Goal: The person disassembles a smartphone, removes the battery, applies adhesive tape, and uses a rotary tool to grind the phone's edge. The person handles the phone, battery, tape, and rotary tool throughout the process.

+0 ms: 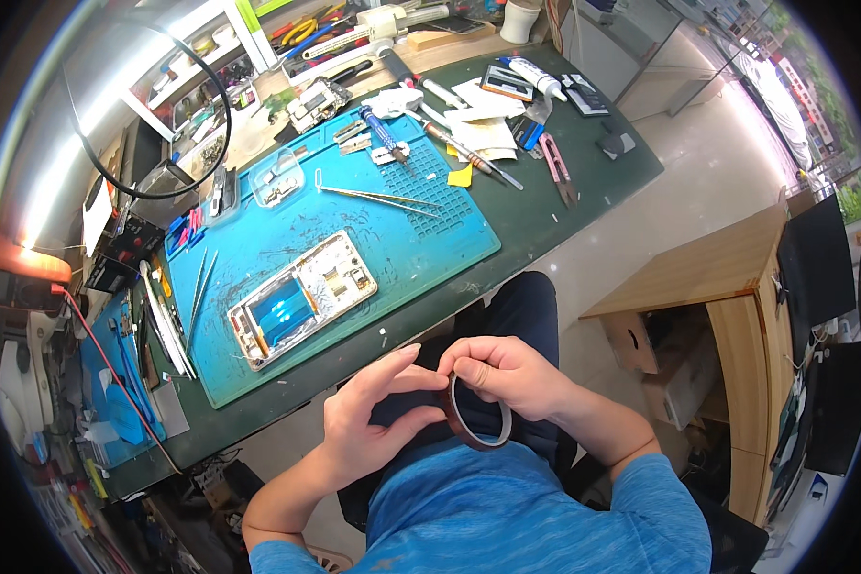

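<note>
My right hand [502, 378] pinches a roll of brown tape [459, 421] upright at its top edge, above my lap. Beside it, my left hand [373, 416] has its thumb and fingers apart, with fingertips at the roll's near left edge; whether they press on it is unclear. Beyond both hands, an opened white phone or tablet housing [340, 273], with a blue section inside, lies on a blue work mat [430, 249]. Tweezers [378, 199] lie farther back on that mat.
A dark green bench [593, 172] carries pink-handled pliers [555, 163], screwdrivers [383, 134], papers and small parts. A round black hoop [145, 194] arches at the back left, above tools. A wooden desk [698, 268] stands at my right; a red cable [115, 373] hangs at the left.
</note>
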`<state>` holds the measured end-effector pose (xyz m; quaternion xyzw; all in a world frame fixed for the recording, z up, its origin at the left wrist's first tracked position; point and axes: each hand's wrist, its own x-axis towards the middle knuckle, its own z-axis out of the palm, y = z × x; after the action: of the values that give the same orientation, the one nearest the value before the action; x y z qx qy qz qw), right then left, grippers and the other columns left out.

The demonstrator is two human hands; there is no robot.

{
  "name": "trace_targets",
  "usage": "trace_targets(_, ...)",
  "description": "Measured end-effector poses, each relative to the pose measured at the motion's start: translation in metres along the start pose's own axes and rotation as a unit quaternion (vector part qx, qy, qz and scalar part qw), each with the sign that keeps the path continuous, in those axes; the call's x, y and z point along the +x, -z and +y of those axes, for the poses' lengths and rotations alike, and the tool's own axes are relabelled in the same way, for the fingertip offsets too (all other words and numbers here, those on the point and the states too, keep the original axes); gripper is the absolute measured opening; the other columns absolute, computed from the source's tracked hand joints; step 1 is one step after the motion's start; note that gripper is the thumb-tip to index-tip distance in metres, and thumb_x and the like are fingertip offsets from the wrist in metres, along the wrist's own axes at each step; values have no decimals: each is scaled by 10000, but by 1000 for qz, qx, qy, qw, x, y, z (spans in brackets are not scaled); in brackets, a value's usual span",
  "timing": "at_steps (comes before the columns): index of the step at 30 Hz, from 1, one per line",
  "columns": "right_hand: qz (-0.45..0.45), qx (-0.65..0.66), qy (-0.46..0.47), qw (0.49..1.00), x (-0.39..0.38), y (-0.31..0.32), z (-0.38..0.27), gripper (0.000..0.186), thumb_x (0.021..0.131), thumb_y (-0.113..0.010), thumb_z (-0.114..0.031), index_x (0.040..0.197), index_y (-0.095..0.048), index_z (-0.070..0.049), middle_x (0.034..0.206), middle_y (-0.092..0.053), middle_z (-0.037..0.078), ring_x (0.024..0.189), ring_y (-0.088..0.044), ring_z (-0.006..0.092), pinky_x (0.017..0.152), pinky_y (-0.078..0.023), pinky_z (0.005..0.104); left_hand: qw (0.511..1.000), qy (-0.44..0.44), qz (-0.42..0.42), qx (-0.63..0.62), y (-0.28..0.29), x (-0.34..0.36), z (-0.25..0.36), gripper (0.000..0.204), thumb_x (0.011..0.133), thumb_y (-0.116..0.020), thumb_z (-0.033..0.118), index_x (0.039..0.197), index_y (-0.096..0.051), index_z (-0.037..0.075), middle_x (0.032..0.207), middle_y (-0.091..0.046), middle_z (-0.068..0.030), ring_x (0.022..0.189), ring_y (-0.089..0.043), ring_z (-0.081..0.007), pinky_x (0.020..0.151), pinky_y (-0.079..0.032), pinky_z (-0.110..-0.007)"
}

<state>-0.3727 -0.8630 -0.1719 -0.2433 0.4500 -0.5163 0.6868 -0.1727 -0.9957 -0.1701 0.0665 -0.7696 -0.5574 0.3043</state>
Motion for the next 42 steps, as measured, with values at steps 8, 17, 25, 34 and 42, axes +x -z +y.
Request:
trace_targets(8,-20,40,-5,999,4,-2,5,237,1126,-548,-222,1211,-702,-64,913,-620,-68,658,-448,-10,569,-350,172,998,-47,5,47,-1,2,-6,641,884,-815,-37,1428,-477,-54,930,-773,-162,852,-759,-255,840,-594,-372)
trace_targets(17,160,-254,354,886,21,-27,-8,332,1084,-623,-335,1253,-668,-52,1031,-671,15,788,-593,115,691,-489,274,953,-200,75,216,-4,22,3,511,989,-583,-102,1398,-334,77,972,-638,-151,840,-617,-230,786,-522,-345)
trace_targets(25,210,-434,459,746,21,-25,-36,236,895,-806,-208,1069,-709,-81,933,-708,57,846,-661,269,754,-546,398,894,-257,87,358,5,86,17,403,955,-614,-109,1293,-446,33,999,-671,-158,848,-635,-298,793,-523,-412)
trace_targets(34,342,-526,439,643,70,31,-60,195,858,-813,-101,1013,-700,-66,1044,-735,62,872,-730,300,735,-595,381,902,-131,61,406,5,191,1,283,1077,-529,5,1354,-479,31,1075,-670,-169,962,-746,-312,833,-567,-423)
trace_targets(42,223,-657,431,577,43,85,-106,278,824,-730,-20,1100,-734,-50,1204,-737,113,1154,-699,306,940,-579,397,925,-95,-54,364,22,216,12,450,942,-536,-90,1370,-476,34,1234,-635,-248,1025,-680,-448,832,-571,-472)
